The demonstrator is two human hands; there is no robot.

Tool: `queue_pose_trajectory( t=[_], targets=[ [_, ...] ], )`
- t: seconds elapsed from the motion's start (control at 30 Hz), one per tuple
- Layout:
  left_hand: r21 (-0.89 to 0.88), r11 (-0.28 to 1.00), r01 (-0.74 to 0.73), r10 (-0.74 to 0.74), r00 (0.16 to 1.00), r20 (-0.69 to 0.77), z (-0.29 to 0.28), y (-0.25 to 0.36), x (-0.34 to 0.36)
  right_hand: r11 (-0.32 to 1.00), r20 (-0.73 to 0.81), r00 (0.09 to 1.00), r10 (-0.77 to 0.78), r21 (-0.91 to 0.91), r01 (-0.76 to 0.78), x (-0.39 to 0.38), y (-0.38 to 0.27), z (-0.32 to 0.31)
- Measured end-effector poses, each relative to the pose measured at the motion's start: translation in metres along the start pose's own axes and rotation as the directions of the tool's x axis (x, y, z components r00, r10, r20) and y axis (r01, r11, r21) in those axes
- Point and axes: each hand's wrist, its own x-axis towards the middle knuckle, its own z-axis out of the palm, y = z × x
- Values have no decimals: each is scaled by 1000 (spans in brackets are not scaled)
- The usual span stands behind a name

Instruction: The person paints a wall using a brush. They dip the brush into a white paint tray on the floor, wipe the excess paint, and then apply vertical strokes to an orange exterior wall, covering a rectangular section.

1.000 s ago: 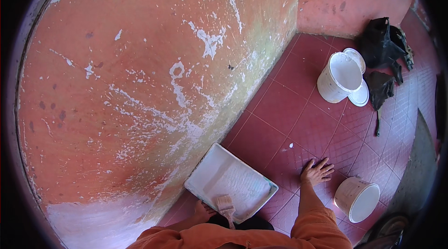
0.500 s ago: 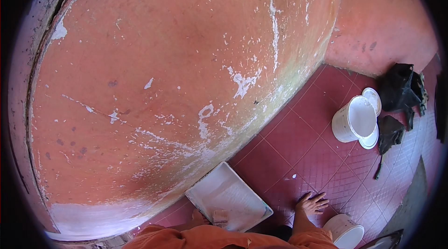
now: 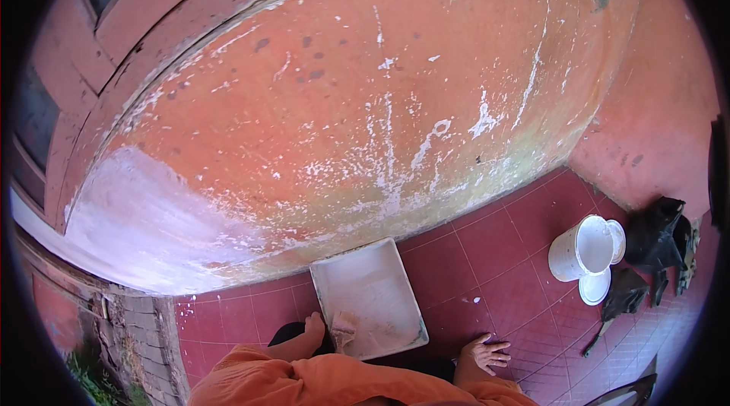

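Observation:
My left hand (image 3: pixel 312 325) is beside the left rim of a white rectangular tray (image 3: pixel 411 296), over dark cloth at my leg. Its fingers are small and partly hidden, so whether they grip anything is unclear. Inside the tray, near that hand, lies a paint-smeared pinkish tool (image 3: pixel 344 330), perhaps a wide brush. Thin whitish paint coats the tray's bottom. To the right of the tray, my right hand (image 3: pixel 487 353) has its fingers spread above the red tiles, with nothing in it. Whether it touches the floor I cannot tell.
Ahead is a flaking orange wall (image 3: pixel 334 125) with a white-painted patch (image 3: pixel 152 216) at left. A white bucket (image 3: pixel 582 250) and round lids (image 3: pixel 595 287) stand right on the red tiled floor (image 3: pixel 464 269), by black bags (image 3: pixel 654 235). Paving and plants (image 3: pixel 87 375) lie lower left.
My view has swung left, bringing the white patch and window frame further in. The second bucket near my right hand has left the view. My right hand stays spread.

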Motion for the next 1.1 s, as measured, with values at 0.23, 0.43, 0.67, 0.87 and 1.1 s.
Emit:
queue_pose_trajectory(
  t=[0.23,0.43,0.67,0.87,1.1],
  targets=[
    [233,717,-657,671,741,26,-76,21,-113,980,244,950,-193,-5,201,28,35,-21],
    [160,681,-714,713,697,77,-85,0,-109,757,495,579,-648,505,415,104,82,-24],
    [56,703,-709,709,705,18,-103,-15,-99,216,141,195,-971,156,964,-119,70,-156],
    [85,748,-658,663,746,-66,-120,-33,-94,134,163,113,-980,129,982,-194,18,-129],
    [271,846,-459,505,853,-133,-104,-39,-93,91,193,84,-978,29,995,-175,15,-97]
  ],
)
